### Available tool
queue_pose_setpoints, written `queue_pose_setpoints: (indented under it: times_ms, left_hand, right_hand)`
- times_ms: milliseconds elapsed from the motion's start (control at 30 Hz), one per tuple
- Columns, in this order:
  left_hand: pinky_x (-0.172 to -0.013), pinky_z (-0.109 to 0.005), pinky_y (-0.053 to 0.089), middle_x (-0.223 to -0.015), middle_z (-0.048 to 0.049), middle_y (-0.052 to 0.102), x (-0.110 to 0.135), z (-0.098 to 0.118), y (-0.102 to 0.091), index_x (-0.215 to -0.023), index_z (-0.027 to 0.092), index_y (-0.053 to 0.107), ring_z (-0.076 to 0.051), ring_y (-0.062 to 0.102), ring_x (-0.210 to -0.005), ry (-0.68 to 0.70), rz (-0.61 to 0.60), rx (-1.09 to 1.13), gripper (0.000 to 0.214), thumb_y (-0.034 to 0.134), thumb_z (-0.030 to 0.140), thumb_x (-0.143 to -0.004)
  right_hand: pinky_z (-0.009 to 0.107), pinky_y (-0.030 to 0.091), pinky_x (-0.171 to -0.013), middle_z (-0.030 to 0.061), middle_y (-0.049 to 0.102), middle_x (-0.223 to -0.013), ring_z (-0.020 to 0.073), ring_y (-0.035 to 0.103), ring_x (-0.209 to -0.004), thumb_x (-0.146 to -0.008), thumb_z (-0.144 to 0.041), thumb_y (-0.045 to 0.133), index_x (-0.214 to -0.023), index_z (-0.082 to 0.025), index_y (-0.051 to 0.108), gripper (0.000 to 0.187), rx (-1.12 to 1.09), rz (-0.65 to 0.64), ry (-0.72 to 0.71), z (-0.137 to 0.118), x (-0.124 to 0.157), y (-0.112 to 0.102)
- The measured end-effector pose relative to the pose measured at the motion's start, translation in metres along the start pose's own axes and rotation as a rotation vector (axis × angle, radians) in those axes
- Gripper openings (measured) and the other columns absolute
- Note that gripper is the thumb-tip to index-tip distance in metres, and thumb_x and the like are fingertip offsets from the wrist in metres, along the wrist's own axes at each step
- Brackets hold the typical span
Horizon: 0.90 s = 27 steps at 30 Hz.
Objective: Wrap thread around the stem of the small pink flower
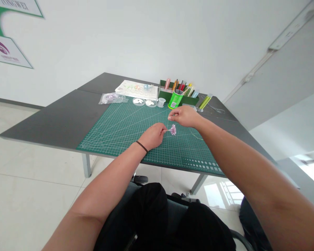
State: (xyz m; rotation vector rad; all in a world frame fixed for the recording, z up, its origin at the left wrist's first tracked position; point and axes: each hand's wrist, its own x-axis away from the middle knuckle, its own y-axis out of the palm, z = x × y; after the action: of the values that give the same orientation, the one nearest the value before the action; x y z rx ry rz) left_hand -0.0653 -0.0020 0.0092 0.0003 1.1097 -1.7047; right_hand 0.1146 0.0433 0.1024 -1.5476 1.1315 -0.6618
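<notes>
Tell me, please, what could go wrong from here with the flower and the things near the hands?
The left hand grips the flower by its thin stem, so a hard squeeze might bend it. The right hand is in front of the green can; a careless push forward could perhaps tip it. Farther back, white pieces lie in two shallow dishes, and a bump might scatter them.

The left hand (152,136) holds a small purple flower (173,130).
</notes>
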Motion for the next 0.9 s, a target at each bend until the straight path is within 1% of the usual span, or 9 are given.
queue_pose_setpoints:
  times_ms: [133,233,300,400,500,700,900]
  left_hand:
    - [-0.082,-0.035,0.048,-0.087,-0.0049,0.062,0.0,0.001,0.0,-0.085,0.019,0.054,-0.019,0.059,-0.088,0.01,0.001,0.014,0.011,0.046,0.016,-0.092]
    - [-0.082,-0.035,0.048,-0.087,-0.005,0.062,-0.001,0.002,0.0,-0.084,0.019,0.053,-0.019,0.058,-0.087,0.004,0.014,0.034,0.011,0.045,0.017,-0.093]
    - [-0.081,-0.034,0.048,-0.088,-0.0052,0.062,-0.001,0.003,-0.001,-0.085,0.018,0.053,-0.018,0.058,-0.086,-0.005,0.028,0.06,0.011,0.045,0.018,-0.093]
    - [-0.08,-0.033,0.048,-0.087,-0.0046,0.062,-0.002,0.005,-0.002,-0.086,0.018,0.053,-0.018,0.058,-0.085,-0.028,0.041,0.108,0.01,0.047,0.019,-0.093]
    - [-0.081,-0.033,0.048,-0.087,-0.0039,0.063,-0.003,0.006,-0.002,-0.086,0.018,0.054,-0.017,0.058,-0.085,-0.045,0.053,0.137,0.009,0.048,0.02,-0.093]
    - [-0.078,-0.032,0.047,-0.088,-0.0048,0.063,-0.005,0.004,0.0,-0.087,0.018,0.054,-0.017,0.058,-0.084,-0.045,0.086,0.084,0.011,0.046,0.02,-0.094]
    - [-0.08,-0.032,0.047,-0.088,-0.0048,0.062,-0.005,0.007,0.002,-0.085,0.018,0.053,-0.017,0.058,-0.085,-0.041,0.11,0.07,0.011,0.045,0.017,-0.093]
  right_hand:
    - [0.027,0.035,-0.057,-0.0025,0.061,-0.058,0.0112,0.051,-0.056,-0.074,-0.036,0.066,-0.073,-0.02,0.074,0.018,-0.087,-0.038,0.054,0.007,0.0,0.007]
    - [0.026,0.036,-0.056,-0.0018,0.062,-0.059,0.0107,0.05,-0.054,-0.072,-0.037,0.066,-0.073,-0.019,0.074,0.02,-0.183,-0.068,0.095,0.013,0.002,0.014]
    - [0.026,0.038,-0.056,-0.0003,0.064,-0.061,0.0113,0.051,-0.055,-0.071,-0.037,0.066,-0.074,-0.018,0.074,0.021,-0.272,-0.086,0.119,0.018,0.004,0.02]
    - [0.026,0.042,-0.059,0.0022,0.069,-0.069,0.0131,0.056,-0.063,-0.068,-0.035,0.065,-0.075,-0.017,0.074,0.021,-0.429,-0.089,0.14,0.024,0.008,0.032]
    - [0.026,0.043,-0.06,0.0016,0.069,-0.07,0.0128,0.056,-0.063,-0.066,-0.036,0.067,-0.073,-0.017,0.074,0.021,-0.513,-0.09,0.171,0.027,0.014,0.043]
    - [0.028,0.042,-0.063,-0.0004,0.064,-0.065,0.0137,0.054,-0.063,-0.062,-0.051,0.073,-0.068,-0.016,0.069,0.035,-0.544,-0.104,0.155,0.021,0.028,0.055]
    - [0.029,0.039,-0.066,-0.0027,0.058,-0.061,0.012,0.049,-0.061,-0.059,-0.048,0.075,-0.067,-0.016,0.067,0.034,-0.668,-0.154,0.191,0.012,0.038,0.061]
